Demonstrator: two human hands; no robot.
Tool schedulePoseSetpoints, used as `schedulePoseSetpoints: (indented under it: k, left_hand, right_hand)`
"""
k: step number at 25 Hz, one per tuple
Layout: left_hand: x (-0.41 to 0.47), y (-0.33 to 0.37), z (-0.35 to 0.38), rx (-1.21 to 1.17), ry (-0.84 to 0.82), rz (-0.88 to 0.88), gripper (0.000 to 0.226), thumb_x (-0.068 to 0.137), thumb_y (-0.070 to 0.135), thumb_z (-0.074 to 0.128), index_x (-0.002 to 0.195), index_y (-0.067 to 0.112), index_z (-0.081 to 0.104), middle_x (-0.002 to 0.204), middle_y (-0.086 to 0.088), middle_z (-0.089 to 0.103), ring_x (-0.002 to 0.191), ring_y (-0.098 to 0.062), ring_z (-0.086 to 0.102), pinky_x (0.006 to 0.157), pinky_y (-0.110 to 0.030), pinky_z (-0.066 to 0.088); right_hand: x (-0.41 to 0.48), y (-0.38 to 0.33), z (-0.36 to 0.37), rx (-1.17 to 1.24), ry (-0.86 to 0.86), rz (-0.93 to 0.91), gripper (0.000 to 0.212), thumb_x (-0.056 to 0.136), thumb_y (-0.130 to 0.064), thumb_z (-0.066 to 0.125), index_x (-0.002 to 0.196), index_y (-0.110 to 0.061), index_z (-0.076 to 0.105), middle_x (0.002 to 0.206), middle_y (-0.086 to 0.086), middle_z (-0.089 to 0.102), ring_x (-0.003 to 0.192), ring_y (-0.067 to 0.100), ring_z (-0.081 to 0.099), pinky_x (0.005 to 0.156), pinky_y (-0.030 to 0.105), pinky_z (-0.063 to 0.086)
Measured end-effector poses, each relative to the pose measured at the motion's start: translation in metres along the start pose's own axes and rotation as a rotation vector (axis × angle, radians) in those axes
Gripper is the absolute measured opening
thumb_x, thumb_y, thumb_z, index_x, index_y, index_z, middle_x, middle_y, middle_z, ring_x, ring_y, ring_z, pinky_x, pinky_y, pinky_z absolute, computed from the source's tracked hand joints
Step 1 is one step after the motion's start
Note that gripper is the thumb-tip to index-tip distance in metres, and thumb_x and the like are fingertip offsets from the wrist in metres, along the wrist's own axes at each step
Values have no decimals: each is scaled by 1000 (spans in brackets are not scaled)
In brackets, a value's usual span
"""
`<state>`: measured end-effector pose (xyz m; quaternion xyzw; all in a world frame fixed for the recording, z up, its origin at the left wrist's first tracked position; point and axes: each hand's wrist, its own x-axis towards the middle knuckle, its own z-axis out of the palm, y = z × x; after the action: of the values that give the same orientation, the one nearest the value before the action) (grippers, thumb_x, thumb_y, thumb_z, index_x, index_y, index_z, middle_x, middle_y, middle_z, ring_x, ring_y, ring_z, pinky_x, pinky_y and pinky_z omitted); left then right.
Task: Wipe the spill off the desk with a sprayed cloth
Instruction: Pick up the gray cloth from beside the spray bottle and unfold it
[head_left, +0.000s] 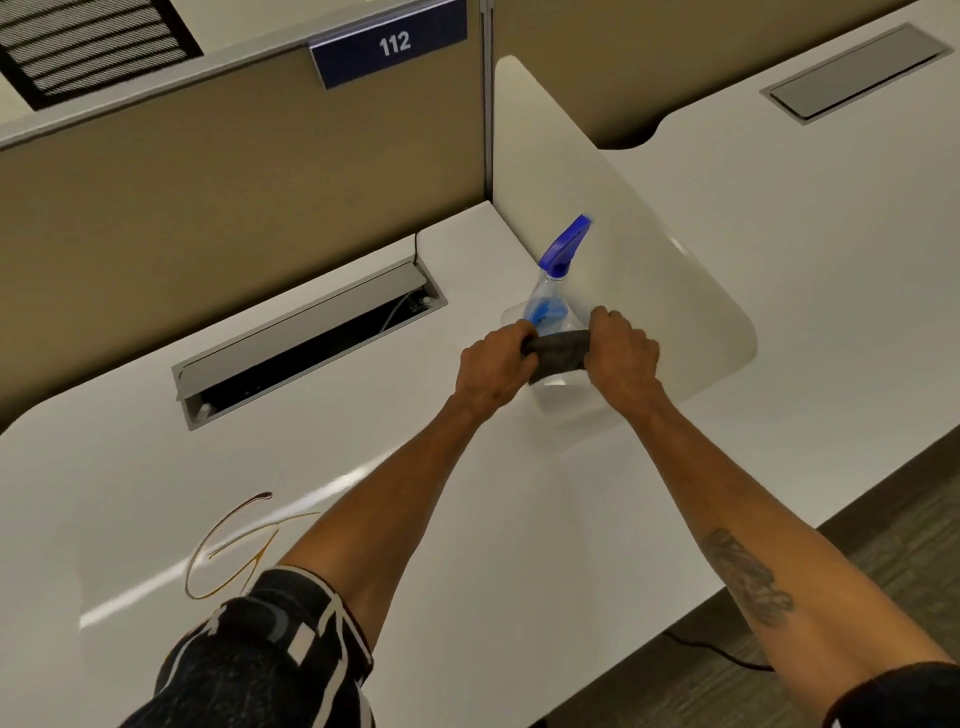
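Observation:
A thin brown spill (228, 545) loops across the white desk (467, 519) at the near left, partly hidden by my left sleeve. A dark grey cloth (558, 348) is stretched between my left hand (496, 366) and my right hand (621, 348), each fist closed on one end. Just behind the cloth stands a clear spray bottle (553, 296) with a blue trigger head, close to the white side divider (623, 208). The cloth covers the bottle's lower part.
An open grey cable tray (311, 343) is set into the desk at the back left. A tan partition (208, 171) with a "112" sign runs behind. A neighbouring desk (831, 234) lies to the right, and a black cable (717, 649) trails on the floor.

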<state>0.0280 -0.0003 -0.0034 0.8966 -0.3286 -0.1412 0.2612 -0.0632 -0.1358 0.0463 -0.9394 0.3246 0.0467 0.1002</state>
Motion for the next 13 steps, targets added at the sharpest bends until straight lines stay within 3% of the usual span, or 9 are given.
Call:
schedulePoseSetpoints:
  k: [7,11,13]
  left_hand:
    - [-65,-19,-77,-90,121,116,28,91,41,58,112,22,62,109,2,67,96,-10,52,82,-30,46]
    - [-122,-51,-131,-334,41,109,23,82,37,60,97,19,59,106,2,59,98,-15,51,85,-29,45]
    - [-154,-66,-156,-572,-33,76,17,83,30,57,94,18,59,113,-3,59,105,-23,56,92,-33,48]
  right_hand:
    - [-50,-44,-49,72,121,-48,28,94,-27,61,118,-12,58,108,15,63,97,28,60,85,37,49]
    - [-86,-85,-67,125,9,-148,18,91,-26,61,109,-26,63,103,9,61,104,26,48,85,36,31]
    - [-108,-107,-72,299,-107,-203,17,85,-25,66,101,-27,64,97,3,64,100,23,55,87,37,38]
